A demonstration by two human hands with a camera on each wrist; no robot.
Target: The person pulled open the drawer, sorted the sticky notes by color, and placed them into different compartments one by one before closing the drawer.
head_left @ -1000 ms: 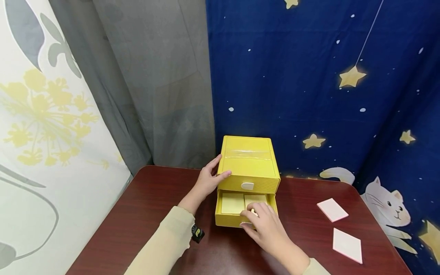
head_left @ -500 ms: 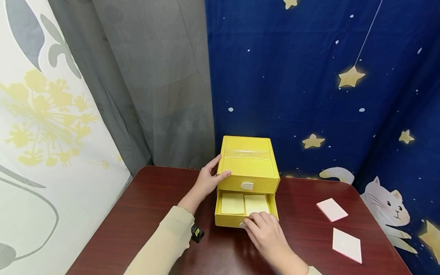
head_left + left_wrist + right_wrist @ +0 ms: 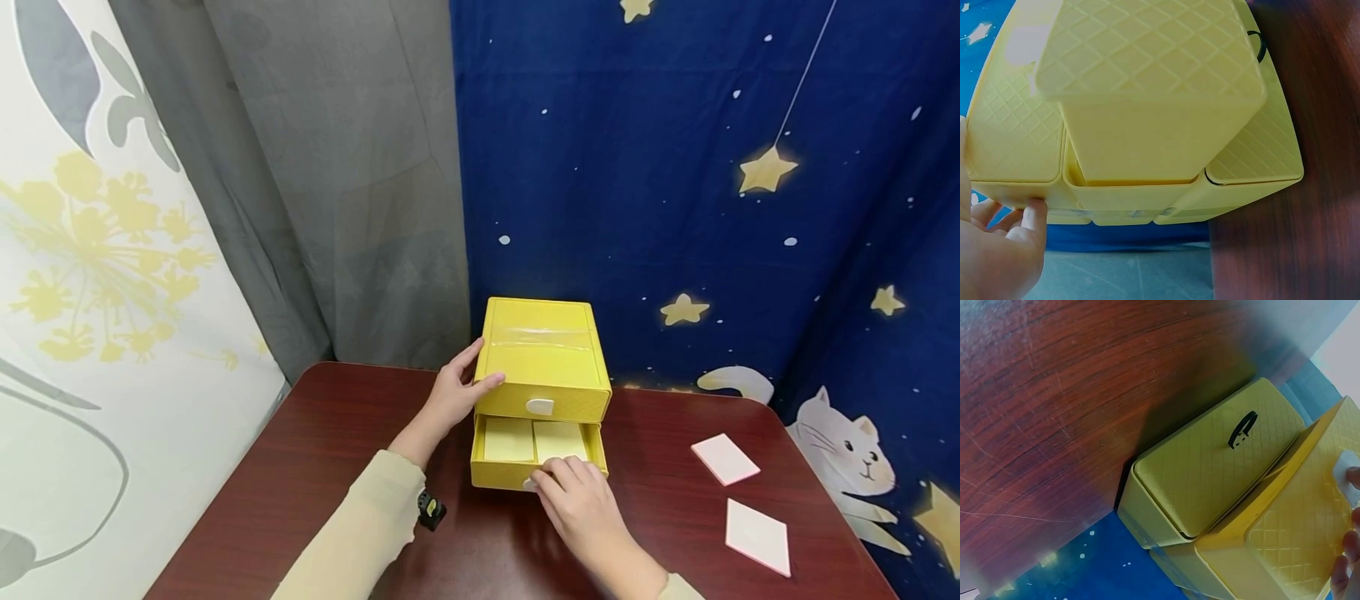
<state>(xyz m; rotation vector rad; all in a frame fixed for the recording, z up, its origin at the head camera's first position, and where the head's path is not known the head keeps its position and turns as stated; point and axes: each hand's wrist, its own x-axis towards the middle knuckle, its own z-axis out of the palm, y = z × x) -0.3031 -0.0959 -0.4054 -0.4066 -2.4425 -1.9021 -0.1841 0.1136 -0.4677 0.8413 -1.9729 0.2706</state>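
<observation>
A yellow plastic drawer unit [image 3: 543, 333] stands at the back of the table, its middle drawer [image 3: 495, 476] pulled out. Two pale yellow note pads lie side by side in that drawer, a left pad [image 3: 510, 439] and a right pad [image 3: 558, 440]. My left hand [image 3: 450, 396] rests against the unit's left side, thumb on the front corner of the top drawer. At the pulled-out drawer's front is my right hand [image 3: 583, 507]. Its curled fingers meet the white handle [image 3: 1342, 467] and the drawer's upper rim. In the right wrist view that hand is mostly cut off.
Two pinkish-white pads lie on the table's right side, a far pad [image 3: 725, 458] and a near pad [image 3: 757, 536]. Below the pulled-out drawer, the bottom drawer [image 3: 1197, 456] is closed and carries a black loop [image 3: 1243, 430]. Curtains [image 3: 675, 167] hang behind the table.
My right hand has moved from over the right pad to the drawer's front and handle. The drawer has slid slightly inward. My left hand has stayed in place.
</observation>
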